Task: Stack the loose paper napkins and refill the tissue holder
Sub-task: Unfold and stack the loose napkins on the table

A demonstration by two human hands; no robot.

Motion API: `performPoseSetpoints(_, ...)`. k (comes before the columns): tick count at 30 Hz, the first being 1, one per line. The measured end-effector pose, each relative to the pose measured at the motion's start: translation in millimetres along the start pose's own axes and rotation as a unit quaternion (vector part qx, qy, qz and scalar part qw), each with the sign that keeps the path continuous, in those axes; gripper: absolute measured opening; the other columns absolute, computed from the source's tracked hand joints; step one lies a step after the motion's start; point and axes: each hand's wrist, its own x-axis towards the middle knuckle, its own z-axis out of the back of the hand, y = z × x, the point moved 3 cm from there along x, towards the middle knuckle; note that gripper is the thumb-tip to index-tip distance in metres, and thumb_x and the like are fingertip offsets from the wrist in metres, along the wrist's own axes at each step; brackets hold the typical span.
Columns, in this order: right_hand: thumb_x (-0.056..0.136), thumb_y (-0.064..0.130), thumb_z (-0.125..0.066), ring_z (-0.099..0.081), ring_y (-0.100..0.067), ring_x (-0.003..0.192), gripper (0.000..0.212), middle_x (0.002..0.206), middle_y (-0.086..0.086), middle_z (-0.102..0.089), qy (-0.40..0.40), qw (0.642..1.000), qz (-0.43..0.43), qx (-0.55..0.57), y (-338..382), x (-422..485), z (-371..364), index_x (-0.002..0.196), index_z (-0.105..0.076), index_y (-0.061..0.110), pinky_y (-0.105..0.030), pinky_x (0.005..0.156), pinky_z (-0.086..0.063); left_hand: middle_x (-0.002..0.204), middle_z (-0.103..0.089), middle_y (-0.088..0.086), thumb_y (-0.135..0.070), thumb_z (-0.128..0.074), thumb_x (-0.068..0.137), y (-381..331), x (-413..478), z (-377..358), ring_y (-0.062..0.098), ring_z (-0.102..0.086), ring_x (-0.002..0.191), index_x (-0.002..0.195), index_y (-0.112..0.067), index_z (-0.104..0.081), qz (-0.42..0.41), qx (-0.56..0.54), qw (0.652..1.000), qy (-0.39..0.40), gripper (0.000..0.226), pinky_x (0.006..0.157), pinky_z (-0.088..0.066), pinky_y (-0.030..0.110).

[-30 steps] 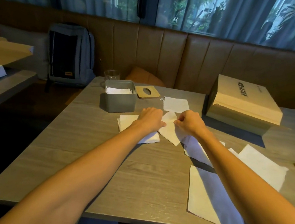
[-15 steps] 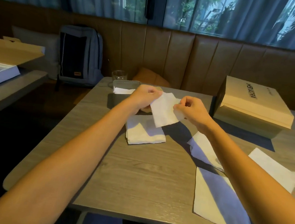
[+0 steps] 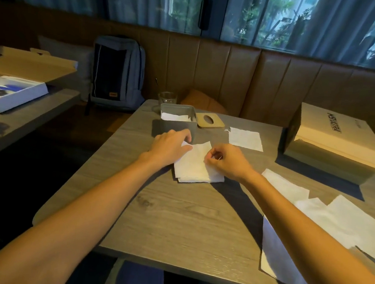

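Both hands down on the small napkin stack [image 3: 196, 167] in the middle of the worktop [image 3: 175, 220]. Left hand [image 3: 170, 146] lying flat on its far left corner, right hand [image 3: 226, 161] pinching the top napkin's right edge. Grey tissue holder [image 3: 176, 124] at 12 o'clock from the stack, open, only a few napkins inside. Wooden lid [image 3: 210, 120] off, just beside it. One loose napkin [image 3: 245, 138] at 1 o'clock, more loose napkins [image 3: 334, 220] at 4 o'clock. Stacking partly done; refilling and closing not yet done.

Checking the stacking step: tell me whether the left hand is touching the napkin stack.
Touching. The head view shows the left hand pressed flat on the napkin stack's upper left corner, fingers overlapping the paper.
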Motion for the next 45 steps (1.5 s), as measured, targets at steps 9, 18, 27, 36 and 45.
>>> performPoseSetpoints(9, 0.091, 0.024, -0.069, -0.060, -0.019, 0.089, 0.015, 0.100, -0.002, -0.068, 0.039, 0.999, -0.002, 0.001, -7.2, -1.5, 0.1, 0.102, -0.072, 0.014, -0.022, 0.074, -0.055, 0.109, -0.072, -0.001, -0.043, -0.059, 0.099, -3.4, 2.9, -10.4, 0.014, -0.064, 0.095, 0.113, -0.026, -0.069, -0.016, 0.043, 0.998, -0.030, 0.024, 0.077, -0.048, 0.030)
performPoseSetpoints(18, 0.093, 0.024, -0.066, -0.061, -0.019, 0.094, 0.011, 0.103, -0.001, -0.066, 0.083, 0.996, -0.001, -0.007, -14.7, 2.3, 2.0, 0.102, -0.069, 0.018, -0.019, 0.077, -0.051, 0.111, -0.063, -0.002, -0.045, -0.062, 0.097, 3.1, 0.9, -17.1, 0.008, -0.050, 0.090, 0.110, -0.026, -0.071, -0.016, 0.053, 0.998, -0.034, 0.025, 0.073, -0.042, 0.026)
performPoseSetpoints(27, 0.088, 0.040, -0.070, -0.057, -0.017, 0.087, 0.022, 0.095, 0.002, -0.061, 0.086, 0.995, -0.024, -0.039, -16.1, 5.3, -0.1, 0.094, -0.059, 0.022, -0.023, 0.074, -0.050, 0.105, -0.056, -0.003, -0.035, -0.062, 0.098, -18.8, -11.1, -9.8, 0.012, -0.050, 0.098, 0.108, -0.018, -0.075, -0.079, -0.035, 0.992, -0.092, 0.024, 0.078, -0.049, 0.029)
performPoseSetpoints(36, 0.102, 0.039, -0.044, -0.057, -0.019, 0.070, 0.030, 0.092, -0.006, -0.069, -0.042, 0.967, 0.038, -0.247, 7.0, 9.8, -20.8, 0.102, -0.062, 0.016, -0.033, 0.064, -0.050, 0.096, -0.052, -0.006, -0.032, -0.050, 0.102, -26.6, -24.1, -32.1, 0.012, -0.048, 0.088, 0.095, -0.026, -0.055, -0.093, -0.005, 0.995, -0.025, 0.010, 0.070, -0.041, 0.025)
performPoseSetpoints(45, 0.104, 0.042, -0.035, -0.060, -0.019, 0.073, 0.031, 0.092, -0.004, -0.066, -0.044, 0.972, 0.017, -0.231, -11.6, -0.9, -17.7, 0.104, -0.056, 0.018, -0.036, 0.071, -0.055, 0.102, -0.044, -0.006, -0.046, -0.041, 0.104, 1.9, -34.1, -19.8, 0.013, -0.044, 0.091, 0.106, -0.022, -0.051, -0.093, 0.088, 0.990, 0.060, 0.026, 0.074, -0.039, 0.030)
